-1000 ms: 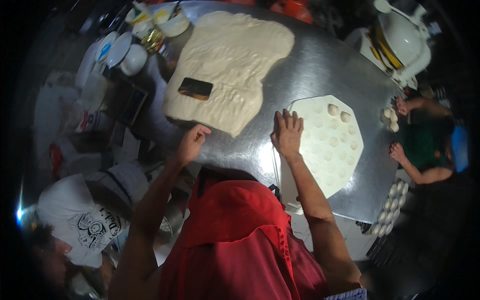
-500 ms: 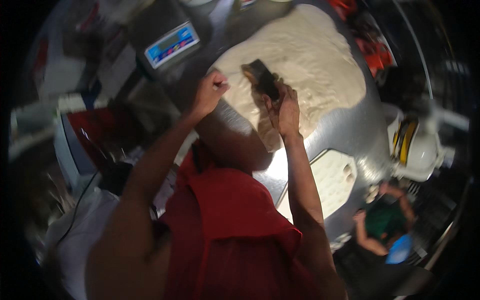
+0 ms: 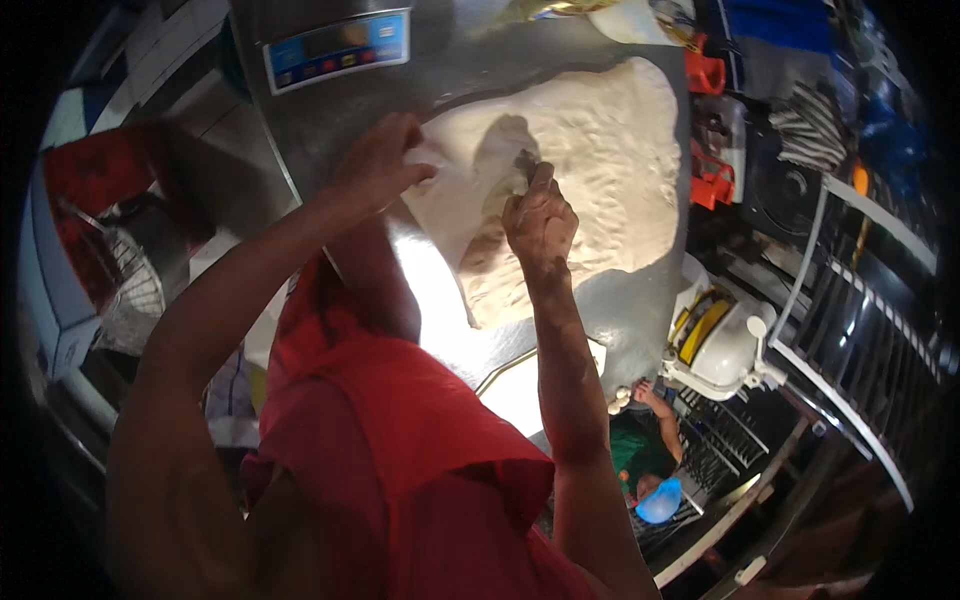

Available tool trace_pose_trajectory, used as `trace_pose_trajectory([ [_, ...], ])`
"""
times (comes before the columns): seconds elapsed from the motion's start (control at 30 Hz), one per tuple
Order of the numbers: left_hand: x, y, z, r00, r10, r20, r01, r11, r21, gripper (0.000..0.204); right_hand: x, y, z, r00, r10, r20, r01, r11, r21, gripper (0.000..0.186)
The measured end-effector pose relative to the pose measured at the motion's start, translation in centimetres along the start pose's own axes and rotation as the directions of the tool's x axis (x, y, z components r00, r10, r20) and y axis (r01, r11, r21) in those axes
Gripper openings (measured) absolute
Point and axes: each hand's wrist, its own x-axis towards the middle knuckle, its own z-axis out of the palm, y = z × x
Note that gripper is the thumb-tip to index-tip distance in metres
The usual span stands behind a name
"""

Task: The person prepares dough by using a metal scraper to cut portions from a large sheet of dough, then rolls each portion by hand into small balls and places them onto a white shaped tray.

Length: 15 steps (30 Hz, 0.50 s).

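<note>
A large slab of pale dough point(image 3: 610, 190) lies spread over the steel table, its surface rippled and dimpled. My right hand point(image 3: 542, 222) is closed above the slab's middle, around a dark flat scraper point(image 3: 528, 163). Only a small part of that tool shows, almost edge-on. At the slab's left edge, my left hand point(image 3: 380, 165) is closed, with a whitish bit of dough point(image 3: 425, 160) between thumb and fingers. Whether that bit is joined to the slab cannot be told. Shadows of hand and tool fall across the dough.
A digital scale point(image 3: 338, 50) with a blue panel stands at the far left of the steel table point(image 3: 630, 310). A pale board point(image 3: 525, 390) lies under my right forearm. Right of the table are orange-red containers point(image 3: 707, 65), a white machine point(image 3: 725, 345) and a person in green point(image 3: 640, 450).
The scraper has turned from showing its broad dark face to nearly edge-on. My left hand sits slightly lower at the dough's left edge. The whole view has shifted and turned.
</note>
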Motion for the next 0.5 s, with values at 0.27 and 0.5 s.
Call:
trace_pose_trajectory([
  [0.27, -2.8, 1.6, 2.1, 0.964, -0.194, -0.181, 0.191, 0.981, -0.036, 0.047, 0.3, -5.8, -2.9, 0.969, 0.090, 0.231, -0.111, 0.990, 0.081, 0.034],
  [0.5, -4.4, 0.2, 2.6, 0.966, -0.188, -0.177, 0.179, 0.982, -0.067, 0.035, 6.6, -12.3, 2.3, 0.941, -0.252, 0.224, 0.220, 0.962, 0.160, 0.023],
])
